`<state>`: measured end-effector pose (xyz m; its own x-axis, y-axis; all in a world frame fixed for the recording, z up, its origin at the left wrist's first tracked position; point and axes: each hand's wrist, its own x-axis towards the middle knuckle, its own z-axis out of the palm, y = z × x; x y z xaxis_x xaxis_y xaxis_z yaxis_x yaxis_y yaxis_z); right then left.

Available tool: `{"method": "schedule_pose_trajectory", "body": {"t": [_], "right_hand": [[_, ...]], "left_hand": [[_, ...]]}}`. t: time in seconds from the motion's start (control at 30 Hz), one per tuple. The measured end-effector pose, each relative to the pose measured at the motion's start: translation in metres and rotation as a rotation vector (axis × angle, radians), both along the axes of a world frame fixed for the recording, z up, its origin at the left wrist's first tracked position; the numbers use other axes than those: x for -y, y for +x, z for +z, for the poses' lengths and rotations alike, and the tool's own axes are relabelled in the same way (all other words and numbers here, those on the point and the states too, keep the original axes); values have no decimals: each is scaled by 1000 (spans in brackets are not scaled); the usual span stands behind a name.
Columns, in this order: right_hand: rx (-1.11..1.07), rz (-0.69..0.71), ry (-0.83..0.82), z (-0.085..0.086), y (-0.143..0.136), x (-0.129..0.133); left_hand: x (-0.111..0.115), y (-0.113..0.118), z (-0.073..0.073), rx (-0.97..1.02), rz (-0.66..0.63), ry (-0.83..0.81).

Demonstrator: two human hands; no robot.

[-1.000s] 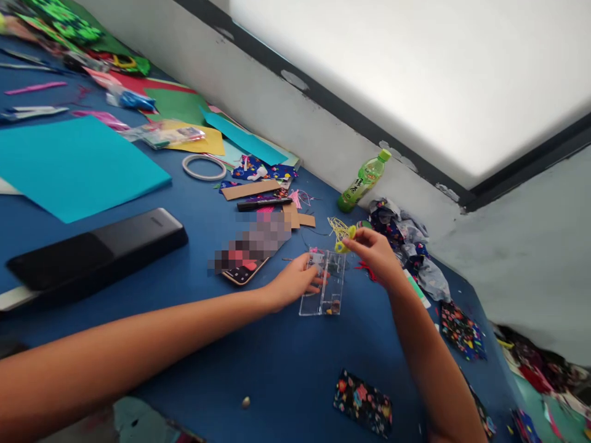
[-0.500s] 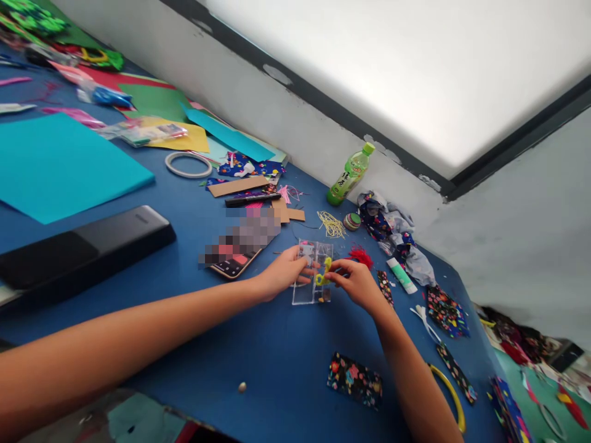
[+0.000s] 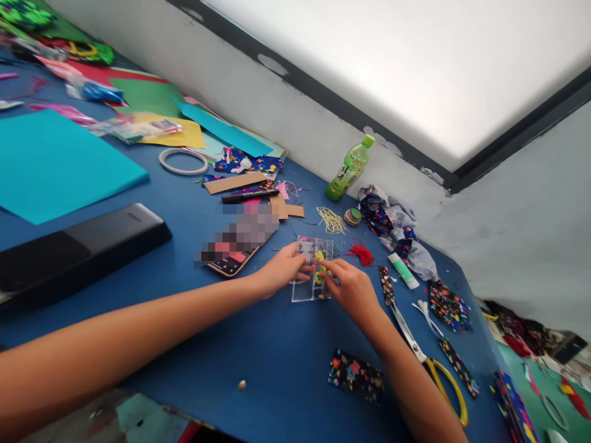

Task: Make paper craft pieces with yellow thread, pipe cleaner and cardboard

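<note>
A clear plastic box (image 3: 302, 291) with its lid open lies on the blue table, small compartments on its right side. My left hand (image 3: 287, 269) is closed on the left part of the box, fingers over the lid. My right hand (image 3: 348, 282) is at the compartments, its fingertips pinched on a yellow item (image 3: 319, 258), partly hidden by the fingers. A red thread bundle (image 3: 361, 253) lies just beyond my right hand. Left of the box is a phone (image 3: 233, 263), partly pixelated.
Scissors (image 3: 446, 384) and a floral cloth piece (image 3: 355, 376) lie near my right forearm. A green bottle (image 3: 348, 169) stands by the wall. A black case (image 3: 83, 249) and blue paper (image 3: 64, 163) are at the left.
My right hand has shifted slightly left over the compartments with the yellow item. The scissors beside my right forearm show more fully. The view has shifted slightly.
</note>
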<state>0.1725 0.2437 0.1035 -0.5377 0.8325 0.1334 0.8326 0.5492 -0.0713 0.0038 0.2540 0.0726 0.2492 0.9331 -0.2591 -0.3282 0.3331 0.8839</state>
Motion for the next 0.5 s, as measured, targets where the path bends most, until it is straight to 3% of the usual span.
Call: {"method": "schedule_pose_trajectory", "body": {"t": [0.1,0.23,0.33,0.43,0.5], "right_hand": [[-13,8,-3,-3,-2,2],[-221,24,-57,7,3,-3],[-468,-131,-71,16,13,-10],[-737,-303,-390,14,20,-18],[-823,-303,-655,4,20,-23]], "left_hand": [[0,0,-1,3,2,-2],[0,-1,-2,26,7,0],[0,-1,-2,49,26,-6],[2,-1,-1,73,62,-19],[3,0,1,104,96,-30]]}}
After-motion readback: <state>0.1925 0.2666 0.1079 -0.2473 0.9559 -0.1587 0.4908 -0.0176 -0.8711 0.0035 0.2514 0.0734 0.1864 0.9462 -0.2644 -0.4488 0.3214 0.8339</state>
